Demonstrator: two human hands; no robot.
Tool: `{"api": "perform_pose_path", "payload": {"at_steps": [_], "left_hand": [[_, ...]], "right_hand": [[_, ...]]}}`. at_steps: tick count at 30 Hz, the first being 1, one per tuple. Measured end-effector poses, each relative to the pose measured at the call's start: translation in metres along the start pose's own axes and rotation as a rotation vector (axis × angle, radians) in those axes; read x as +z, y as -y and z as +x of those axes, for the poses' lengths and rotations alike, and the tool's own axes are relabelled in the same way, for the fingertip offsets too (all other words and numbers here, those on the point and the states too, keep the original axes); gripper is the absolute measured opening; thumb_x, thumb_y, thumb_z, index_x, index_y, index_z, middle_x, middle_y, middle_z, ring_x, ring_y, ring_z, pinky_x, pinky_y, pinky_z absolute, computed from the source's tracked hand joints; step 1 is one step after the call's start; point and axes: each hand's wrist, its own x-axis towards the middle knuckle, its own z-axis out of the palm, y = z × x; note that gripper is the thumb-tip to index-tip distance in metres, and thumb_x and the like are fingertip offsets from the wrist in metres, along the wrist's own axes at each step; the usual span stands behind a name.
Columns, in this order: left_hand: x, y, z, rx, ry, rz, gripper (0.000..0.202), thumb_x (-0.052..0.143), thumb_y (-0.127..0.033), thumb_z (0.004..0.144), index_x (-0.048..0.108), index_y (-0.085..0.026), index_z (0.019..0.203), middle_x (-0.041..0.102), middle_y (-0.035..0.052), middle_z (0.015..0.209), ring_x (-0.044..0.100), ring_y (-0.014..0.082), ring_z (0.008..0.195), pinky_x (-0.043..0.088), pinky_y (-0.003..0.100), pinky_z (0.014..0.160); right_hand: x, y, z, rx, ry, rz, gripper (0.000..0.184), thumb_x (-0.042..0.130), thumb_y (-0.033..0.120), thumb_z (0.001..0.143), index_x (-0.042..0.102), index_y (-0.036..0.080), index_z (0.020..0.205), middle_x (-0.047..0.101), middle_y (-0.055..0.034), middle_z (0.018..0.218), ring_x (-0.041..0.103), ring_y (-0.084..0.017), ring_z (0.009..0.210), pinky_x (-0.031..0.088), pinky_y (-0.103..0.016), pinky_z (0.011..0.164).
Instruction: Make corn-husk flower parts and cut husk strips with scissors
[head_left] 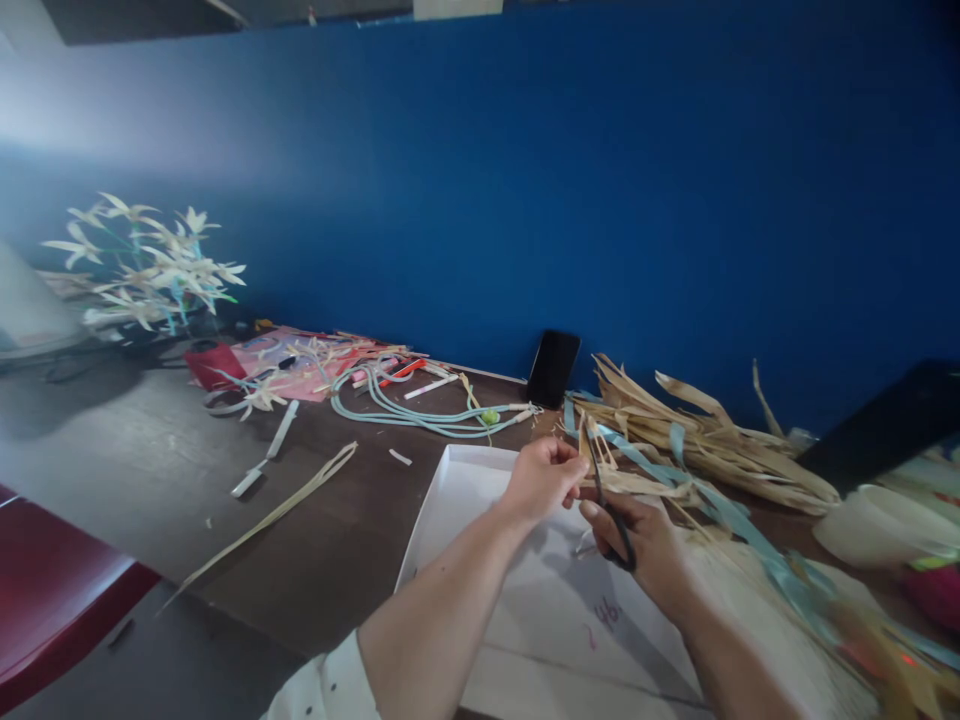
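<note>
My left hand is closed in a pinch on a small piece of dried palm-leaf strip held above a white shallow box. My right hand grips black-handled scissors, their blades pointing up at the strip beside my left fingers. Both hands hover over the box on the dark brown table.
A pile of dried leaf strips with pale blue ribbons lies right of the hands. A black phone leans on the blue wall. Teal cords, loose strips, a pink sheet and a bunch of leaf flowers lie to the left. A white bowl sits far right.
</note>
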Motion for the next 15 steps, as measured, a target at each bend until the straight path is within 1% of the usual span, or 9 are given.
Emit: {"api": "perform_pose_path", "payload": {"at_steps": [7, 15], "left_hand": [[0.0001, -0.0022, -0.0007, -0.005, 0.001, 0.022, 0.015, 0.062, -0.026, 0.071, 0.051, -0.016, 0.068, 0.050, -0.0045, 0.044, 0.042, 0.0061, 0.034, 0.033, 0.018, 0.038], [-0.0011, 0.0027, 0.0020, -0.006, 0.014, -0.042, 0.017, 0.062, -0.028, 0.071, 0.051, -0.016, 0.068, 0.051, -0.0042, 0.044, 0.041, 0.0058, 0.034, 0.033, 0.018, 0.037]], "right_hand": [[-0.0011, 0.0019, -0.0007, -0.003, 0.000, -0.007, 0.038, 0.056, 0.047, 0.082, 0.065, 0.021, 0.109, 0.049, 0.0030, 0.054, 0.042, -0.012, 0.051, 0.029, -0.024, 0.047], [-0.0015, 0.0035, -0.0006, -0.040, -0.008, -0.015, 0.035, 0.057, 0.045, 0.082, 0.066, 0.020, 0.106, 0.046, 0.0040, 0.053, 0.041, -0.011, 0.051, 0.030, -0.024, 0.048]]}}
